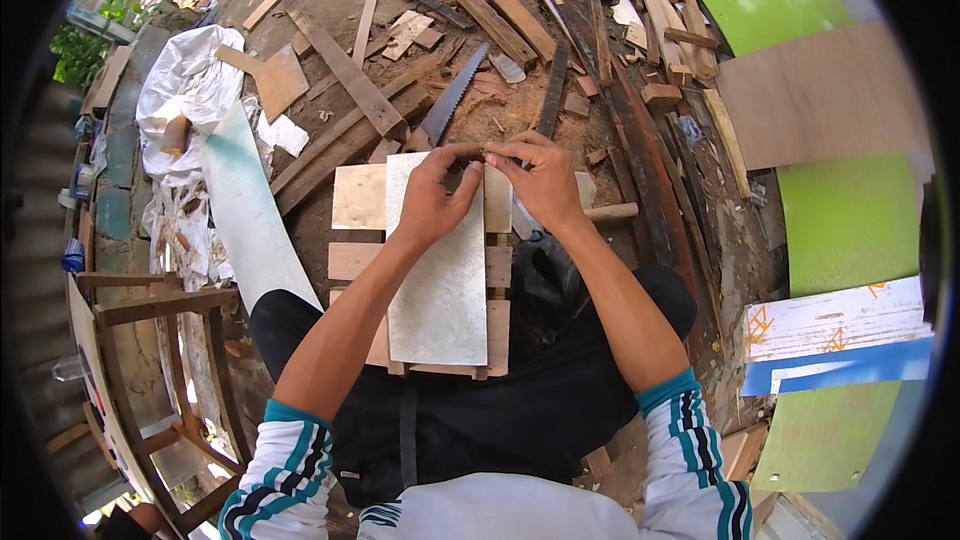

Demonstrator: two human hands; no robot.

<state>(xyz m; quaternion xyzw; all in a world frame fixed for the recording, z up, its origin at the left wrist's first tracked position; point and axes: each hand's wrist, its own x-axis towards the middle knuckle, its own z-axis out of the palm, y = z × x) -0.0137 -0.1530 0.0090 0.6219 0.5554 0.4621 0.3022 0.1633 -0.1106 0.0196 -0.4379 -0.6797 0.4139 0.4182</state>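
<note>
Left grip: the left hand (430,202) rests on the far end of the pale sheet (440,265), thumb and forefinger pressed together at its top edge on something too small to make out.
Right grip: the right hand (545,180) meets it from the other side, fingertips pinched on the same spot; whether it holds a nail or a marker I cannot tell.
Sheet: a whitish, speckled panel lying lengthwise over a slatted wooden frame (358,198), which sits in front of the person's knees on the ground.
Step in hand: apparently placing or marking a point at the sheet's far edge, both hands steadying it.
Next move calls for: keeping the sheet square on the slats while the pinched point is fixed; the handsaw (452,100) lies just beyond the frame, within reach.
Around: scrap planks (350,75) on the dirt, green boards (850,220) to the right, white plastic sheeting (190,70) to the left.
</note>
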